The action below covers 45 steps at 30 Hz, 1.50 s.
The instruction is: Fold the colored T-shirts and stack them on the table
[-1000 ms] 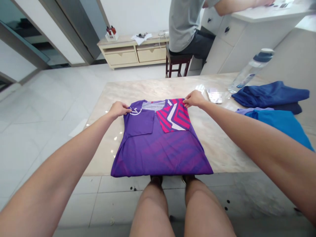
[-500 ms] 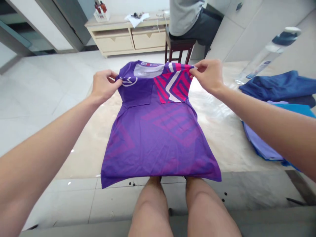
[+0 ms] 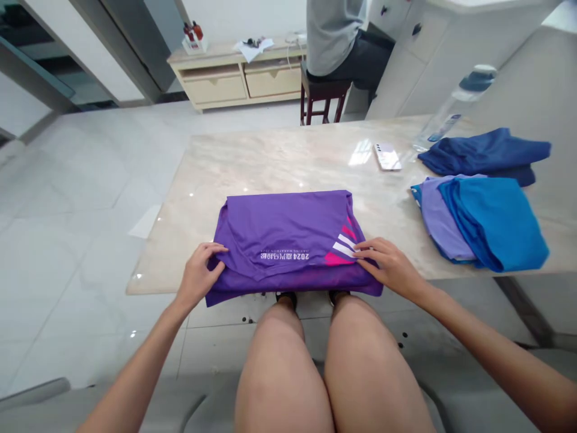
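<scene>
Lowered and folded over since the earlier frame, purple marathon shirt [image 3: 279, 222] lies at the front edge of the glossy table [image 3: 270, 159], near side overhanging. Left hand [image 3: 199, 272] and right hand [image 3: 391, 266] touch its sides; whether either grip pinches cannot be told. Uneven pulling could skew it: thin, smooth, wrinkled, roughly rectangular.

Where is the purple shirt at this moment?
The purple shirt lies folded mid-picture in the head view, at the near edge of the table, between the left hand and right hand, left of the blue and lilac clothes.
</scene>
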Each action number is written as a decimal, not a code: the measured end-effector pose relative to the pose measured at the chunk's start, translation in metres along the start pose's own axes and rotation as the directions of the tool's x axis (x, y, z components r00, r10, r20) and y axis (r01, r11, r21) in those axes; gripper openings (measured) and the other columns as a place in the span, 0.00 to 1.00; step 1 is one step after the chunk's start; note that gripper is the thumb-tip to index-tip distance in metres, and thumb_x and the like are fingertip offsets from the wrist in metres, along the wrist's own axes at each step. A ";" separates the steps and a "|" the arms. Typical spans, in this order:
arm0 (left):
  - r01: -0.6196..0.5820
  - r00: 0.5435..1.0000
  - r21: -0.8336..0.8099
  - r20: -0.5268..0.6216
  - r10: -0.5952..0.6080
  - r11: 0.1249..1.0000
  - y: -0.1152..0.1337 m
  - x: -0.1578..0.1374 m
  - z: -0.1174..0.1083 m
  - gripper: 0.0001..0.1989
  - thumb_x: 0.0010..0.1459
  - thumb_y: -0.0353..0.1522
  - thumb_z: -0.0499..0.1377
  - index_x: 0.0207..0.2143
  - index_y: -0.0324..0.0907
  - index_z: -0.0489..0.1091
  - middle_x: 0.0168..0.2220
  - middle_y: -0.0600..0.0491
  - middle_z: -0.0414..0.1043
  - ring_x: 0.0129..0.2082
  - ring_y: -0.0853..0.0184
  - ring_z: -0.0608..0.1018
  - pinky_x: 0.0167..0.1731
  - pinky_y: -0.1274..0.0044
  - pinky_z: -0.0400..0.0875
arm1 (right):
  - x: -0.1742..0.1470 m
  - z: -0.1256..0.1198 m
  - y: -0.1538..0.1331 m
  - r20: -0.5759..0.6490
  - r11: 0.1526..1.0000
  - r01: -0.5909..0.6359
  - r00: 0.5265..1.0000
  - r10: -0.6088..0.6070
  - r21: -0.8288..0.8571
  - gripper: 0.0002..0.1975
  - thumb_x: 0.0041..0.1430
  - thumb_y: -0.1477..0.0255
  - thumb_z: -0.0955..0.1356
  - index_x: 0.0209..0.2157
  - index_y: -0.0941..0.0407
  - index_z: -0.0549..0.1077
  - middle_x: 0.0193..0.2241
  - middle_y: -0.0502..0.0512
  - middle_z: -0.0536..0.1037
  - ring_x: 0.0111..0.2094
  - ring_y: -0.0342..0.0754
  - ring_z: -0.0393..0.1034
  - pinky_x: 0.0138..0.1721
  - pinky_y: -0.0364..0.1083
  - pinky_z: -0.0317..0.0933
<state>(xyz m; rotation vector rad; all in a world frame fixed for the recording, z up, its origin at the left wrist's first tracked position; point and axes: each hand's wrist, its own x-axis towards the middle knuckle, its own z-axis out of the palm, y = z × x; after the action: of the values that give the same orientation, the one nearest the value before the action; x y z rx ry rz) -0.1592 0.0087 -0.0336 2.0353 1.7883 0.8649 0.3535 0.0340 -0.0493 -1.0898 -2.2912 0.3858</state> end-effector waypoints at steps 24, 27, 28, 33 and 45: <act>-0.248 0.968 0.069 0.041 0.246 0.966 0.019 -0.057 -0.029 0.07 0.68 0.33 0.64 0.43 0.56 0.82 0.40 0.52 0.87 0.40 0.57 0.87 0.46 0.61 0.81 | -0.026 -0.015 -0.008 0.119 0.994 0.105 0.988 -0.102 -0.024 0.12 0.71 0.71 0.71 0.48 0.42 0.86 0.46 0.54 0.88 0.45 0.56 0.81 0.50 0.59 0.76; -0.256 0.959 0.095 0.152 0.240 0.962 0.017 -0.054 -0.030 0.09 0.66 0.41 0.67 0.48 0.58 0.82 0.47 0.49 0.86 0.46 0.52 0.86 0.51 0.58 0.80 | -0.022 -0.016 -0.015 0.143 0.995 0.098 0.985 -0.094 -0.025 0.13 0.71 0.70 0.70 0.51 0.43 0.85 0.49 0.55 0.87 0.49 0.59 0.81 0.53 0.62 0.76; -0.243 0.960 0.112 0.173 0.222 0.963 0.018 -0.049 -0.027 0.13 0.67 0.43 0.65 0.52 0.58 0.81 0.52 0.48 0.85 0.51 0.51 0.85 0.55 0.56 0.78 | -0.017 -0.014 -0.018 0.134 0.996 0.079 0.988 -0.074 -0.033 0.15 0.72 0.70 0.69 0.54 0.44 0.84 0.52 0.56 0.87 0.52 0.59 0.81 0.55 0.63 0.75; -0.084 0.971 0.248 0.239 0.023 0.965 0.031 -0.001 0.024 0.29 0.75 0.45 0.50 0.73 0.48 0.66 0.77 0.44 0.61 0.75 0.48 0.67 0.74 0.52 0.59 | 0.022 0.029 -0.035 0.080 0.981 -0.110 0.989 0.124 -0.160 0.26 0.78 0.65 0.62 0.71 0.54 0.71 0.73 0.64 0.69 0.74 0.62 0.62 0.73 0.67 0.60; -0.037 0.982 0.378 0.183 -0.036 0.925 0.002 0.103 0.080 0.33 0.76 0.44 0.45 0.78 0.46 0.58 0.80 0.44 0.52 0.80 0.49 0.55 0.78 0.50 0.44 | 0.089 0.069 0.015 0.103 0.900 -0.267 0.942 0.319 -0.344 0.34 0.79 0.57 0.57 0.79 0.57 0.58 0.80 0.62 0.52 0.81 0.61 0.44 0.80 0.64 0.41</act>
<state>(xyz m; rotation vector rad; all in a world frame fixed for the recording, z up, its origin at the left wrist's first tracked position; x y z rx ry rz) -0.1040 0.1211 -0.0691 2.2566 1.9650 0.3231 0.2757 0.1118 -0.0786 -1.6378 -2.3861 0.2152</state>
